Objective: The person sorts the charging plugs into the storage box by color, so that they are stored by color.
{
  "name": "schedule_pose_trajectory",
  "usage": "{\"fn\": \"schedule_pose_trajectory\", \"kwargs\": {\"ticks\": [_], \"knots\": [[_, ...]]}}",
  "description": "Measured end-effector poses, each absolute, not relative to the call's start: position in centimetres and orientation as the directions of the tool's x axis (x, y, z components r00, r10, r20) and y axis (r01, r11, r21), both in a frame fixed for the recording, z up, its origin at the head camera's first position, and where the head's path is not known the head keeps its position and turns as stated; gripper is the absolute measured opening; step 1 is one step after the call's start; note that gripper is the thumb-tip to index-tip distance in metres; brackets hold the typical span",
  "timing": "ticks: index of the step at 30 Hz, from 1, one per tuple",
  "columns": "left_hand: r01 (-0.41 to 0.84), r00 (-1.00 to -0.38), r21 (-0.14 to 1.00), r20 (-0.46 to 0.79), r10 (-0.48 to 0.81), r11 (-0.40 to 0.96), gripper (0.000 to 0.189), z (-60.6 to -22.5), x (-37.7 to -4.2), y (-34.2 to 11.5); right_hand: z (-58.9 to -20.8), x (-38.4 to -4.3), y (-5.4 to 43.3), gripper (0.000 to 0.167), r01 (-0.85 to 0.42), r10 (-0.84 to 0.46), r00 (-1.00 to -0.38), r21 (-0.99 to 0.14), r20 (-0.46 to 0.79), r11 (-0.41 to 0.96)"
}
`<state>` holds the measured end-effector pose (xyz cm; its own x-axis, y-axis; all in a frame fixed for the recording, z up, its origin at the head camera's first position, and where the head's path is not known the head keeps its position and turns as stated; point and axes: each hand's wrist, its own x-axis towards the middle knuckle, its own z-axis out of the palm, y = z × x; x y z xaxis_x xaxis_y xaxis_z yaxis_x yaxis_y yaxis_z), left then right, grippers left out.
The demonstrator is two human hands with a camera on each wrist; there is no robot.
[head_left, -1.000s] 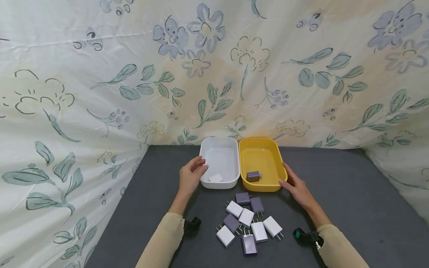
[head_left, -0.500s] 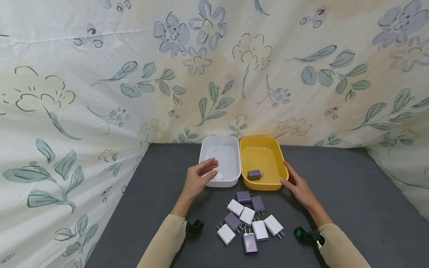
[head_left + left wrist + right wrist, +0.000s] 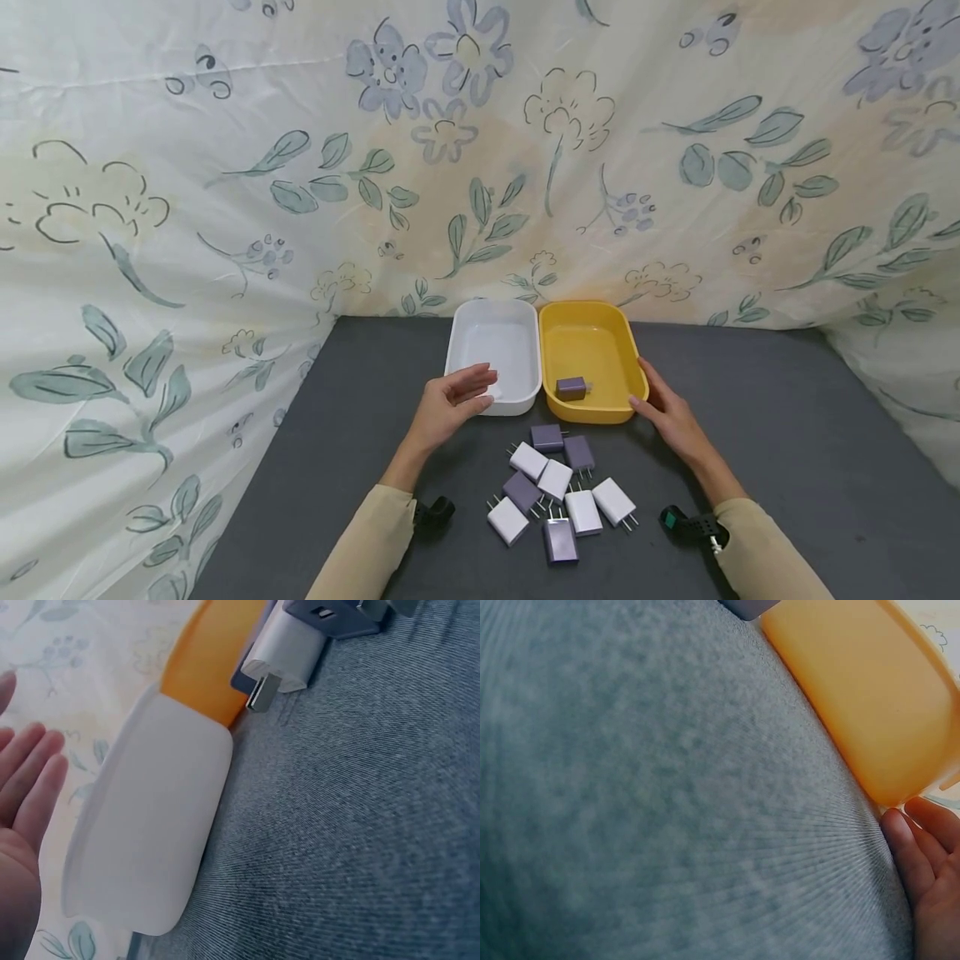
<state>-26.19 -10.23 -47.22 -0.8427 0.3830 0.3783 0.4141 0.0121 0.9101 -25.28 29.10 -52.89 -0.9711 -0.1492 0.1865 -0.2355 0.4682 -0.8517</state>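
My left hand [image 3: 450,408] hovers at the near left corner of a white plastic bin [image 3: 498,333], its fingers extended and holding nothing. It covers the spot where a white piece lay in that bin. In the left wrist view the fingers stand apart from the bin's wall [image 3: 150,817]. At the near right corner of a yellow bin [image 3: 588,350], my right hand [image 3: 675,423] touches the side with its thumb and fingers. One purple charger plug [image 3: 571,388] lies inside the yellow bin. White charger plugs [image 3: 507,522] and purple ones [image 3: 547,438] lie loosely heaped in front of both bins.
The two bins stand side by side at the back of the dark grey table [image 3: 787,433]. Behind them hangs a flowered cloth [image 3: 570,167], which also runs down the left side. Black straps [image 3: 693,525] sit on both wrists.
My left hand has moved right, from beside the white bin's left rim to over its near corner, and now hides the white piece inside. My right hand stays at the yellow bin.
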Motion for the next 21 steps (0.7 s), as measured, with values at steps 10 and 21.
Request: {"fn": "schedule_pose_trajectory", "kwargs": {"ticks": [10, 21], "knots": [[0.372, -0.785, 0.926, 0.274, 0.556, 0.068, 0.050, -46.3, -24.6, -10.0, -53.0, -25.3, 29.2, 0.070, -0.219, -0.144, -0.975, -0.845, 0.169, 0.488], [0.379, -0.696, 0.923, 0.239, 0.677, 0.063, 0.049, -49.5, -25.2, -9.0, -52.9, -25.2, 29.1, 0.070, -0.220, -0.137, -0.975, -0.848, 0.175, 0.482]]}}
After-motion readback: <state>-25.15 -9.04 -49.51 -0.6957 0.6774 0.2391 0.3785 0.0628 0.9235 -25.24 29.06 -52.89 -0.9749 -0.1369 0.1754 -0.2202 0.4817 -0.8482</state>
